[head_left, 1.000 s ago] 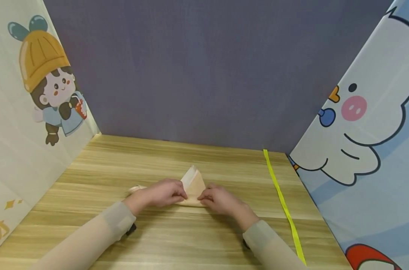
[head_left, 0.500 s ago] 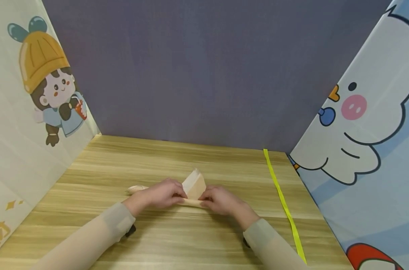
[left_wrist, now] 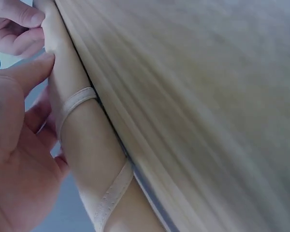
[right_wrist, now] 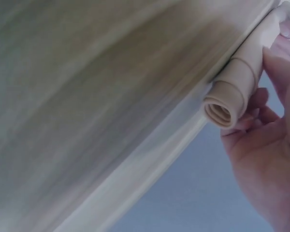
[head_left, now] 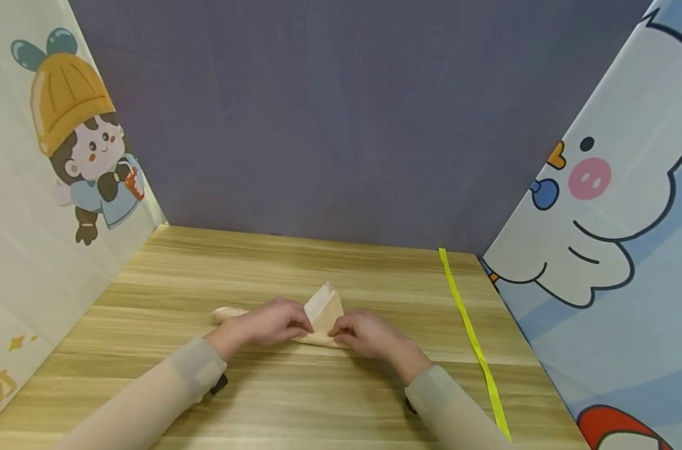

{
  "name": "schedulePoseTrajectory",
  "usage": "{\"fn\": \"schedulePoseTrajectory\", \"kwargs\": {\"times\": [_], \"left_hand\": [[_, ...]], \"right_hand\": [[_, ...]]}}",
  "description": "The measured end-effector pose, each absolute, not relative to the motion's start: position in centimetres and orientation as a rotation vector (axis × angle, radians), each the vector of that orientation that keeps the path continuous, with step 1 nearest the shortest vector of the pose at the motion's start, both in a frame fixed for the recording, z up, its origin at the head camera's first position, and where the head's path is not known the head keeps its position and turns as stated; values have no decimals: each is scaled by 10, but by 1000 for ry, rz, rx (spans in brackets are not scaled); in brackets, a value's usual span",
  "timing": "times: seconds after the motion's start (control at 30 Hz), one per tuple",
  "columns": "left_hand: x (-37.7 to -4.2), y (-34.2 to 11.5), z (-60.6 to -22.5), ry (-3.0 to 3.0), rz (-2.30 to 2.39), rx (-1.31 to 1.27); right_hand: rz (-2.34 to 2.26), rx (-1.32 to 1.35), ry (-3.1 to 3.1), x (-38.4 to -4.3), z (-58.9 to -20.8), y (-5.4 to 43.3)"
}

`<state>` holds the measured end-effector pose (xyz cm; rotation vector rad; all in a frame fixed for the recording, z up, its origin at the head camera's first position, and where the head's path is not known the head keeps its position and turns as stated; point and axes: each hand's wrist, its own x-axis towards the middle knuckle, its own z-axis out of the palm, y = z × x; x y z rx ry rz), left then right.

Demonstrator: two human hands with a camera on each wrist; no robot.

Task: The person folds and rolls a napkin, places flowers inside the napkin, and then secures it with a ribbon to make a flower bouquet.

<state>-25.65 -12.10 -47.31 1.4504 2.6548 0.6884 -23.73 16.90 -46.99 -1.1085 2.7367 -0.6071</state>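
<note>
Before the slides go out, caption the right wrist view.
The right hand grips a beige roll, its coiled end facing the camera, on a wood-grain tabletop.

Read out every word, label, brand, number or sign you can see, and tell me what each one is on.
No text can be read with certainty.
Left wall: gold lettering, cut off at the picture's edge; I can't make it out.
Roll, yellow strip, table: none visible.
</note>
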Motion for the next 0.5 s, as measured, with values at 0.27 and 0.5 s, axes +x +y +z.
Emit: {"fn": "schedulePoseTrajectory", "kwargs": {"times": [0.27, 0.5], "left_hand": [[-251, -122, -473, 2729, 551, 1421], [-250, -123, -475, 2713, 587, 1406]], "right_hand": [[-557, -1139, 2746, -237, -469, 168], [-551, -1183, 2743, -238, -468, 167]]}}
